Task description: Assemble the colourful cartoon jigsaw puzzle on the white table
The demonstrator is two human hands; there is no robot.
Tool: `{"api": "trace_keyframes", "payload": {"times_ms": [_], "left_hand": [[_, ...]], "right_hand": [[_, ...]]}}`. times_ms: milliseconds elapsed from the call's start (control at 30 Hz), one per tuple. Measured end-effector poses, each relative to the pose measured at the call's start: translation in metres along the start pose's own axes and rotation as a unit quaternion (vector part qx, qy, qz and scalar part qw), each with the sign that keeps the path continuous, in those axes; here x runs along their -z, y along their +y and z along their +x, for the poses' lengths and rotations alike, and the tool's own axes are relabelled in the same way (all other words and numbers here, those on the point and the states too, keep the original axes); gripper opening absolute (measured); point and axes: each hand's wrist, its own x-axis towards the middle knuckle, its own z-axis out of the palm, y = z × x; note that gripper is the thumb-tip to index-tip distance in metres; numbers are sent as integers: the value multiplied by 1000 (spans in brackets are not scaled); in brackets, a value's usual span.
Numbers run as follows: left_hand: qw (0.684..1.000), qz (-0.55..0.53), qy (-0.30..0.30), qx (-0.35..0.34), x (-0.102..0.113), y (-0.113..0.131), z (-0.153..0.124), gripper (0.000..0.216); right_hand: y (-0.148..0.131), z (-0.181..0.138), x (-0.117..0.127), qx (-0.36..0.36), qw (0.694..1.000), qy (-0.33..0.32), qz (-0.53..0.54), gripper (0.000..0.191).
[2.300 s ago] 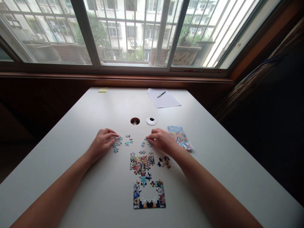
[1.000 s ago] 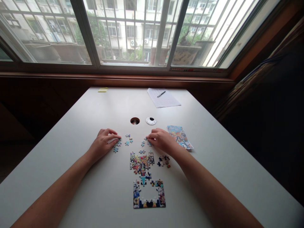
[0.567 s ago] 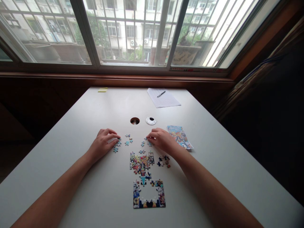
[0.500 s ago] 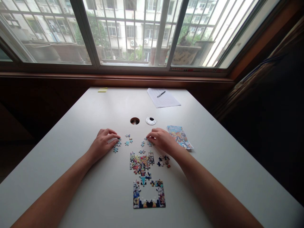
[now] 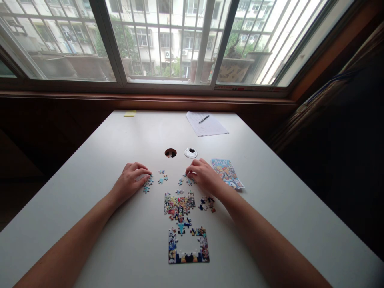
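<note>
My left hand (image 5: 133, 176) rests on the table at the left, thumb and forefinger pinched at a puzzle piece on the edge of a small pile of light-blue puzzle pieces (image 5: 146, 187). Across from it, my right hand (image 5: 202, 175) has its fingertips closed on a puzzle piece (image 5: 185, 175) above other blue pieces (image 5: 181, 182). Between the hands lie several loose pieces (image 5: 161, 181). Nearer me is a colourful joined section (image 5: 175, 205). Below that stands a joined frame-shaped section (image 5: 204, 248) with an open middle.
Dark mixed pieces (image 5: 207, 204) lie by my right forearm. A picture leaflet (image 5: 227, 173) sits right of my right hand. Farther back are a cable hole (image 5: 170, 153), its round cover (image 5: 191, 153), paper sheets (image 5: 207, 127) with a pen (image 5: 204, 119), and yellow sticky notes (image 5: 130, 113).
My right hand has shifted slightly, its fingers curling up a little more over the blue pieces. My left hand and the joined sections stay as they were.
</note>
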Motion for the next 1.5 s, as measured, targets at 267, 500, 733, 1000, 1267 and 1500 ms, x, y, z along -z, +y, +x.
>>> {"api": "trace_keyframes", "payload": {"times_ms": [267,500,733,1000,1267,1500], "left_hand": [[1000,-10,0,11,2,2,1,23],[1000,-12,-1,16,2,3,1,24],[1000,-12,-2,14,1,0,1,25],[1000,-14,3,22,1,1,1,24],[1000,-17,8,24,1,0,1,24],[999,-14,13,27,1,-1,1,25]], "right_hand": [[3,0,-3,20,1000,2,-7,9],[3,0,0,19,1000,1,-11,12],[-1,-1,19,-1,1000,26,14,12],[-8,-7,49,-22,995,73,62,13],[-9,-37,66,-33,996,70,53,17],[-3,-94,65,-54,996,48,49,22]]}}
